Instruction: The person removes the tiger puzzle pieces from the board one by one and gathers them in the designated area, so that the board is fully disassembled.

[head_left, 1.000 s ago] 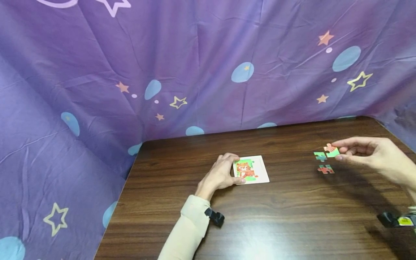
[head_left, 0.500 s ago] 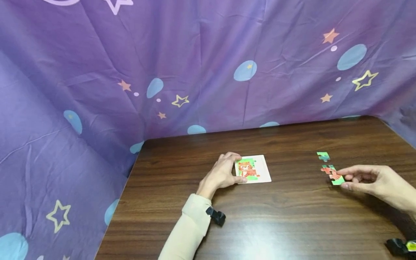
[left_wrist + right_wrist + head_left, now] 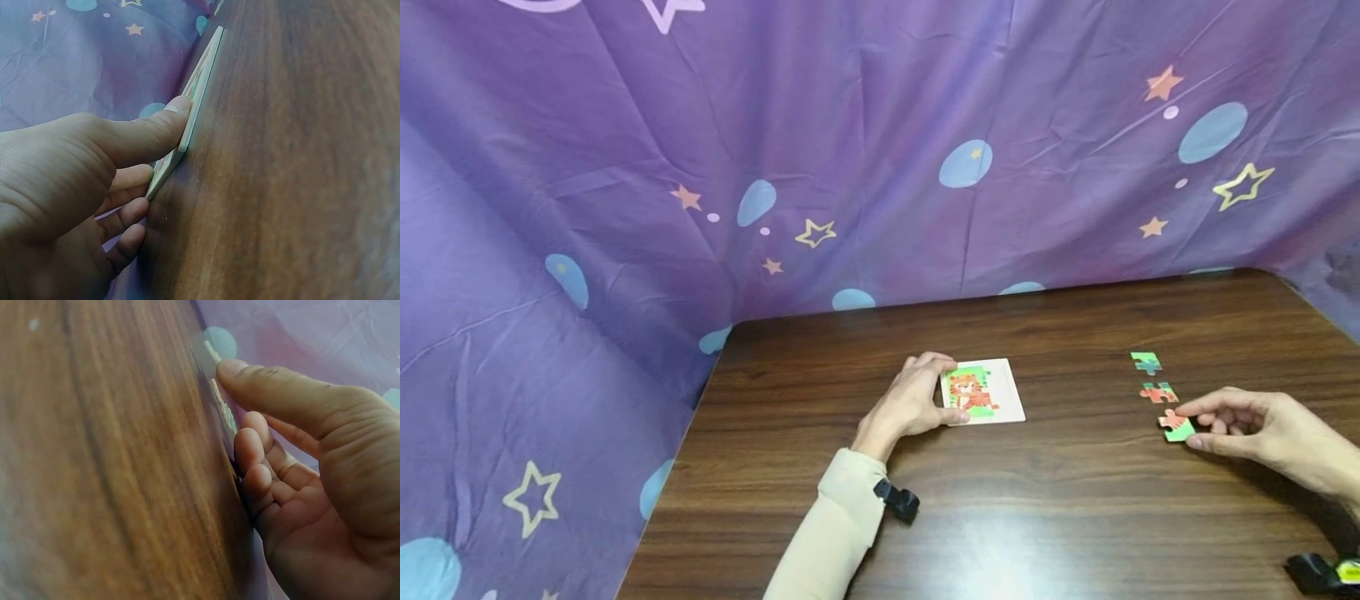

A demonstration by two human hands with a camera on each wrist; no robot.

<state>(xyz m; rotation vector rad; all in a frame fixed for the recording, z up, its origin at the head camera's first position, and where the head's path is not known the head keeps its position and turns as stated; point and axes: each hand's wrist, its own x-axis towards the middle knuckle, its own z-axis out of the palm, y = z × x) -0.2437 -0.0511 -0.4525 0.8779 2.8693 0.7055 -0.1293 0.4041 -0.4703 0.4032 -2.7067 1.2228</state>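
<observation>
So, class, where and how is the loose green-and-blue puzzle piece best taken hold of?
Pinch the green-and-blue piece by its far and near edges, probably from the right: lying flat, it offers only edges, and the right hand is there.

My left hand [image 3: 906,402] hides part of the left side of the puzzle board [image 3: 1009,392], the head view's edge crops my right forearm [image 3: 1339,482], and the counter [image 3: 325,162] blurs in the left wrist view.

Dressed in a cream sleeve [image 3: 831,529], with a black wrist mount [image 3: 897,502] against it and, well right of that sleeve, apparently a second mount [image 3: 1311,575] with a yellow-green patch [image 3: 1349,572].
</observation>
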